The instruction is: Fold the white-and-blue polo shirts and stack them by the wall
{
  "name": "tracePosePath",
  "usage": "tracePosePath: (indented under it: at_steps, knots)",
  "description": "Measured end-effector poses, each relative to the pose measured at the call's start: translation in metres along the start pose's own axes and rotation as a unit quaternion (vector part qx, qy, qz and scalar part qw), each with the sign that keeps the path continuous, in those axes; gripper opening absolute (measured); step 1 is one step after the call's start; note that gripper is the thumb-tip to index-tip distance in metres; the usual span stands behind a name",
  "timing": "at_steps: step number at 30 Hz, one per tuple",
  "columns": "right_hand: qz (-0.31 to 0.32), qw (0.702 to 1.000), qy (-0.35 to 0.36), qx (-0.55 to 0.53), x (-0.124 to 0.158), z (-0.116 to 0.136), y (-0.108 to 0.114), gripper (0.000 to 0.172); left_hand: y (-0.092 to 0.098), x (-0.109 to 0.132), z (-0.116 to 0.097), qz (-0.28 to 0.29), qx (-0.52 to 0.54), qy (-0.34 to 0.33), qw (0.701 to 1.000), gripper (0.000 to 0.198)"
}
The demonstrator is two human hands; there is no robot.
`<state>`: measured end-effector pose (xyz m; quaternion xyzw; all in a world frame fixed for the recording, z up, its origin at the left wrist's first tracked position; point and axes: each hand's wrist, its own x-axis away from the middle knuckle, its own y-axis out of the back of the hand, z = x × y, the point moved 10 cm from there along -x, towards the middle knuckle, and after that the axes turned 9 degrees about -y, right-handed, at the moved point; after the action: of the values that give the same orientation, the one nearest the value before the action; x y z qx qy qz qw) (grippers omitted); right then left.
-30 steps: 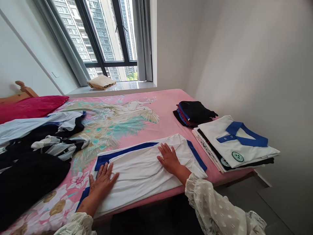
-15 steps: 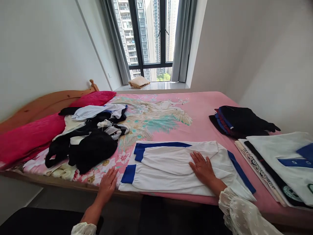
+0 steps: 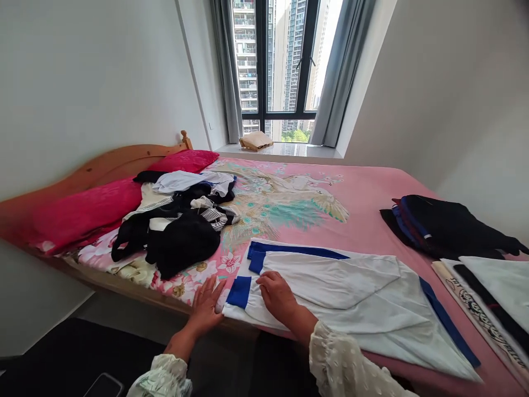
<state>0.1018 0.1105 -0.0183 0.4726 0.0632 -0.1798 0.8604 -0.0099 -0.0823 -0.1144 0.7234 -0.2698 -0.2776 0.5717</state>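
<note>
A white garment with blue cuffs and blue trim [image 3: 351, 286] lies flat along the near edge of the pink bed, its sleeves laid lengthwise. My right hand [image 3: 276, 295] rests on the white cloth just right of the blue cuffs, palm down, fingers slightly bent, holding nothing. Beside the garment's left end, my left hand [image 3: 205, 306] lies on the flowered sheet at the bed's edge, fingers spread, with its thumb near the garment's corner.
A loose heap of black, white and striped clothes [image 3: 182, 237] lies left, near red pillows [image 3: 91, 209]. On the right are a folded dark stack [image 3: 446, 220] and a folded light stack [image 3: 487, 298]. A phone [image 3: 104, 385] shows at the bottom left.
My right hand has slid left across the garment toward the blue cuffs. My left hand has come closer to the garment's left end. The view has turned left.
</note>
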Motion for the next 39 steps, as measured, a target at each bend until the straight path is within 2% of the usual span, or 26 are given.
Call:
tracePosePath:
  at_steps: [3,6,10,13,16,23,28,32,35,39]
  knots:
    - [-0.001,0.998,-0.055,0.031,-0.019,-0.009,-0.008,0.026,-0.004,0.001,0.002,0.016,0.018,0.007,1.000,0.076]
    - [0.007,0.992,-0.099,0.075,-0.033,-0.025,-0.011,0.022,-0.005,0.001,0.003,0.008,0.027,0.007,1.000,0.076]
    - [0.044,0.989,-0.093,0.106,-0.051,-0.025,-0.027,0.014,-0.006,0.003,0.004,-0.011,0.035,0.015,0.999,0.076]
    - [0.069,0.984,-0.104,0.130,-0.063,-0.022,-0.043,0.020,-0.004,0.005,0.000,-0.020,0.032,0.006,0.999,0.077]
    - [0.078,0.978,-0.127,0.147,-0.069,-0.023,-0.051,0.017,-0.002,0.006,-0.003,-0.026,0.028,0.003,0.999,0.077]
    - [0.023,0.986,-0.105,0.128,-0.070,-0.009,-0.031,0.021,0.000,0.006,-0.003,-0.037,0.026,0.002,0.999,0.074]
    - [0.029,0.990,-0.080,0.108,-0.069,0.004,-0.040,0.023,-0.002,0.005,-0.001,-0.028,0.027,0.007,0.999,0.076]
    - [0.042,0.992,-0.066,0.099,-0.057,0.005,-0.045,0.024,-0.001,0.005,-0.002,-0.034,0.030,0.005,0.999,0.077]
    - [0.028,0.995,-0.055,0.083,-0.047,0.003,-0.036,0.032,0.001,0.005,-0.003,-0.040,0.035,0.011,0.999,0.076]
    - [-0.007,0.995,-0.088,0.052,-0.035,-0.009,-0.013,0.036,-0.004,0.002,-0.002,-0.009,0.054,0.011,0.998,0.075]
